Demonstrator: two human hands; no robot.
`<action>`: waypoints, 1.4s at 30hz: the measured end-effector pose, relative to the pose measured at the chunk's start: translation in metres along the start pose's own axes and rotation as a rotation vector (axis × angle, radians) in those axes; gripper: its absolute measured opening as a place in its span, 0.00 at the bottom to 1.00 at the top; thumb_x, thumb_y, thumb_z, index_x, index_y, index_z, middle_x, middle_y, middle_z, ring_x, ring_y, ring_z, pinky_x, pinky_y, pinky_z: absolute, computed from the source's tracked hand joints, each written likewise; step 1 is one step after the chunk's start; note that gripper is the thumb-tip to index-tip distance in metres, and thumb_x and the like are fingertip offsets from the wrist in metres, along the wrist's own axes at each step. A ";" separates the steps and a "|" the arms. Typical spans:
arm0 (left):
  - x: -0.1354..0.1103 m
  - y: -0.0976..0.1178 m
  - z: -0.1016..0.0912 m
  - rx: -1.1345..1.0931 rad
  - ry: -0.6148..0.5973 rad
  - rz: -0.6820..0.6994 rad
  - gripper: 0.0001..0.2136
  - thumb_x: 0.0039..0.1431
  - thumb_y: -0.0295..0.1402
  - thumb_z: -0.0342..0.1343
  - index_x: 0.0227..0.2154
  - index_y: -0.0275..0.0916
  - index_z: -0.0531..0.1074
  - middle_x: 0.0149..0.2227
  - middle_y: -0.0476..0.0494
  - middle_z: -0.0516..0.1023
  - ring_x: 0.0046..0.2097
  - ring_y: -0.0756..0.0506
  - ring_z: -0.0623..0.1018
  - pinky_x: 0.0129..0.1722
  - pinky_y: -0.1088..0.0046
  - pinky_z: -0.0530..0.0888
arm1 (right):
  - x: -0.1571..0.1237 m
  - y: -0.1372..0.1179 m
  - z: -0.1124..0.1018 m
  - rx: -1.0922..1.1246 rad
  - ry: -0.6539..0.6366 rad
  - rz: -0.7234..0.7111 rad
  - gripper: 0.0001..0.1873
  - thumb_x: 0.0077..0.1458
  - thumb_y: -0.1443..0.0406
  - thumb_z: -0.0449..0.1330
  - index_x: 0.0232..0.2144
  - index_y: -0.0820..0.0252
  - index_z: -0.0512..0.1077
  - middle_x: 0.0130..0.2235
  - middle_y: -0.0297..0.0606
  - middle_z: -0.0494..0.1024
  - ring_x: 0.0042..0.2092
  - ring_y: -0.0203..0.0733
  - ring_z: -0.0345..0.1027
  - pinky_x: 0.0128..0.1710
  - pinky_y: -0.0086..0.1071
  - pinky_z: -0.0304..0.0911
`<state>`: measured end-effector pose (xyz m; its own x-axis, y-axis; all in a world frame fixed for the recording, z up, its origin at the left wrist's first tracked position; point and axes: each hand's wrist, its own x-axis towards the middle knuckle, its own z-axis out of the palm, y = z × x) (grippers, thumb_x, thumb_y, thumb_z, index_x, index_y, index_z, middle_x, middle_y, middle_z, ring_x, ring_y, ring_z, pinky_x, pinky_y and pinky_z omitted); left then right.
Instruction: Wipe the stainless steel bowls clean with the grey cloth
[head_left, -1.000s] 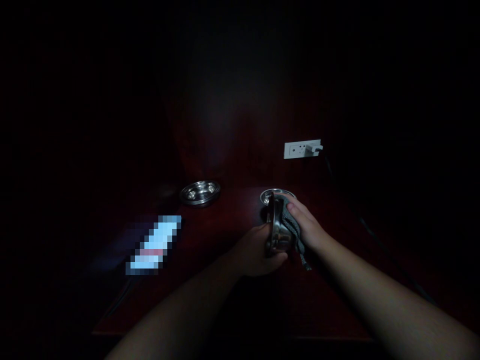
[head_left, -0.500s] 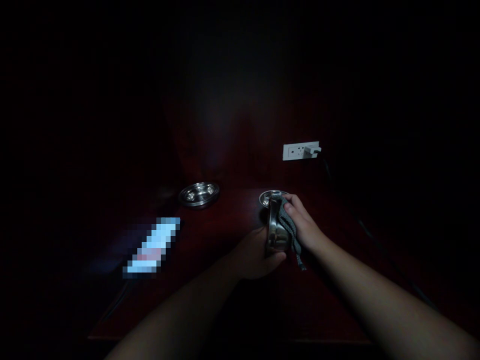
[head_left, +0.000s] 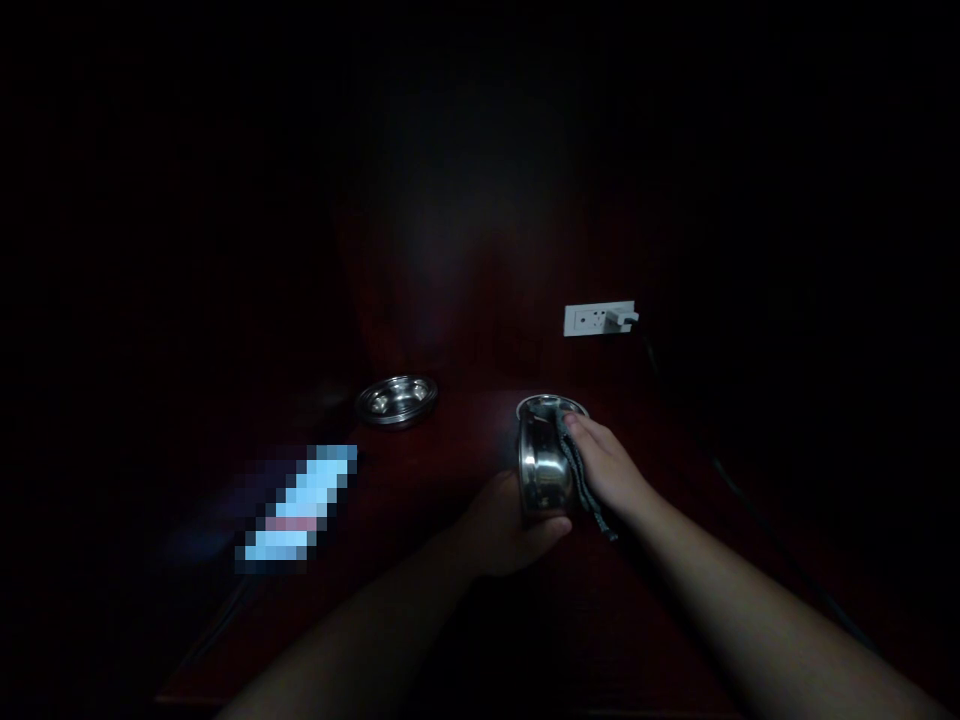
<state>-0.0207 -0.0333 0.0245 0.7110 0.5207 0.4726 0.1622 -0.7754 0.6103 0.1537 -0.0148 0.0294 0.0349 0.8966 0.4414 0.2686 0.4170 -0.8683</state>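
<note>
In a very dark room I hold a small steel bowl [head_left: 541, 468] on edge above a dark red table [head_left: 465, 440]. My left hand [head_left: 504, 522] grips the bowl from below and behind. My right hand [head_left: 609, 466] presses a grey cloth [head_left: 579, 472] against the bowl's right side, fingers closed over the cloth. Behind the held bowl, the rim of a second steel bowl [head_left: 553, 404] shows on the table. A third steel bowl [head_left: 397, 399] lies flat farther left.
A white wall socket [head_left: 596, 319] with a plug in it sits on the red back panel, its dark cable running down to the right. A bright, blurred-out rectangle [head_left: 296, 508] lies on the table at the left. The surroundings are black.
The held bowl has turned so that more of its shiny outer side faces me, and the cloth has slid further round to its right side. Both hands sit slightly lower in view.
</note>
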 end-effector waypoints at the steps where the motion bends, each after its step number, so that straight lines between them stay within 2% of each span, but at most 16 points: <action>1: 0.000 0.000 0.000 0.009 0.004 -0.008 0.06 0.53 0.30 0.54 0.35 0.35 0.69 0.36 0.43 0.75 0.38 0.46 0.74 0.41 0.67 0.72 | 0.000 -0.001 0.000 0.014 -0.012 0.009 0.25 0.58 0.48 0.49 0.42 0.60 0.74 0.41 0.41 0.78 0.44 0.50 0.69 0.49 0.44 0.60; 5: 0.000 0.000 -0.001 0.022 0.012 -0.036 0.08 0.53 0.29 0.54 0.37 0.36 0.69 0.39 0.42 0.76 0.41 0.45 0.74 0.44 0.65 0.71 | -0.002 -0.002 0.002 0.124 -0.007 -0.045 0.24 0.57 0.48 0.51 0.45 0.57 0.73 0.46 0.40 0.77 0.49 0.49 0.68 0.54 0.43 0.56; 9: -0.001 -0.002 -0.002 0.006 0.001 0.001 0.11 0.55 0.30 0.53 0.41 0.36 0.69 0.43 0.40 0.75 0.44 0.44 0.74 0.47 0.62 0.70 | -0.003 0.000 0.003 0.227 0.001 -0.051 0.24 0.55 0.49 0.54 0.48 0.54 0.72 0.52 0.39 0.74 0.55 0.50 0.64 0.59 0.45 0.51; 14: -0.001 -0.004 -0.001 -0.006 0.014 0.003 0.08 0.55 0.32 0.53 0.37 0.36 0.69 0.40 0.41 0.75 0.42 0.44 0.74 0.44 0.63 0.71 | -0.003 0.003 0.000 0.320 -0.060 -0.077 0.21 0.55 0.53 0.56 0.49 0.52 0.71 0.56 0.36 0.70 0.58 0.50 0.61 0.60 0.46 0.49; 20: -0.002 -0.004 0.000 -0.073 0.034 0.012 0.10 0.55 0.35 0.54 0.37 0.35 0.68 0.37 0.41 0.74 0.39 0.46 0.73 0.43 0.65 0.71 | -0.005 -0.004 -0.004 0.364 -0.127 -0.188 0.19 0.55 0.58 0.55 0.48 0.51 0.72 0.56 0.34 0.71 0.59 0.51 0.59 0.61 0.45 0.48; 27: -0.003 -0.003 0.001 -0.182 0.053 -0.024 0.12 0.54 0.36 0.55 0.39 0.35 0.67 0.36 0.42 0.73 0.37 0.46 0.72 0.40 0.66 0.72 | -0.008 -0.010 -0.005 0.309 -0.122 -0.269 0.20 0.56 0.54 0.52 0.47 0.53 0.71 0.54 0.38 0.71 0.58 0.51 0.61 0.59 0.47 0.51; 33: -0.002 -0.001 0.001 -0.207 0.037 -0.018 0.12 0.54 0.34 0.55 0.40 0.35 0.67 0.39 0.41 0.73 0.39 0.45 0.72 0.42 0.65 0.71 | -0.008 -0.011 -0.006 0.224 -0.123 -0.342 0.22 0.53 0.52 0.58 0.47 0.53 0.70 0.54 0.42 0.71 0.57 0.53 0.61 0.57 0.47 0.53; 37: -0.001 0.001 0.001 -0.188 0.023 -0.025 0.11 0.53 0.33 0.56 0.39 0.35 0.68 0.38 0.41 0.73 0.39 0.45 0.73 0.42 0.65 0.72 | -0.008 -0.013 -0.007 0.221 -0.099 -0.345 0.19 0.52 0.55 0.59 0.45 0.54 0.70 0.52 0.42 0.71 0.56 0.52 0.62 0.57 0.46 0.54; 42: -0.001 0.002 0.000 -0.227 0.028 -0.026 0.12 0.51 0.33 0.57 0.38 0.35 0.67 0.37 0.41 0.73 0.38 0.46 0.73 0.39 0.66 0.72 | -0.009 -0.011 -0.007 0.312 -0.081 -0.262 0.18 0.53 0.56 0.58 0.45 0.53 0.70 0.52 0.41 0.72 0.55 0.52 0.64 0.56 0.46 0.56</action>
<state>-0.0210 -0.0357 0.0248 0.6886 0.5516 0.4707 0.0200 -0.6633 0.7481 0.1571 -0.0281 0.0366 -0.0747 0.7575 0.6485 -0.0465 0.6470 -0.7611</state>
